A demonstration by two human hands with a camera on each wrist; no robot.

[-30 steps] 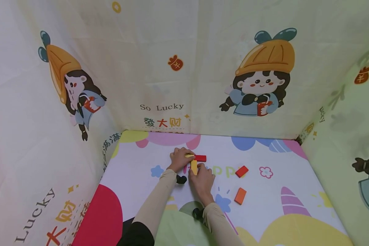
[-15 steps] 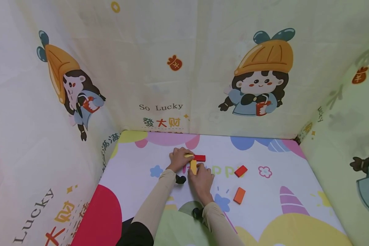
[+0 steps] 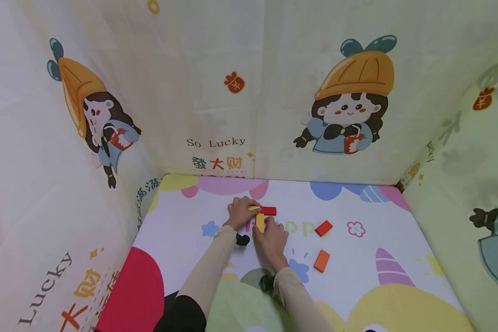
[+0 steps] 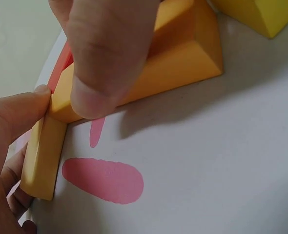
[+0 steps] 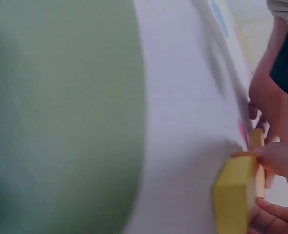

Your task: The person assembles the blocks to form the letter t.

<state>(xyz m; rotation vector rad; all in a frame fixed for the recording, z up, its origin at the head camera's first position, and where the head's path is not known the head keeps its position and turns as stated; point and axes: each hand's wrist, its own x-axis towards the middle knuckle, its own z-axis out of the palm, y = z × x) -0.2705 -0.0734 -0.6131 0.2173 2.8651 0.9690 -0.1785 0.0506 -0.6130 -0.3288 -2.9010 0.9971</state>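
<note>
right hand (image 3: 275, 240) was pinching the yellow-orange block (image 3: 259, 222), long axis front to back, far end against the crosswise yellow block (image 4: 45, 158) the left hand (image 3: 240, 212) gripped

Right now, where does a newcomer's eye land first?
Likely on the big orange-hatted cartoon figure, printed on the far wall right of center. Next, the left hand and right hand, gripping yellow blocks on the patterned mat. Then the loose red block and orange block to their right.

Left hand (image 4: 5, 131): gripping one pale-orange block (image 4: 42, 163). Right hand (image 4: 110, 53): thumb against one orange block (image 4: 180, 61). Red block (image 4: 61, 66): just beyond left thumb. Yellow block (image 4: 263, 15): near right hand. Pink-printed desk (image 4: 202, 151): beneath.
</note>
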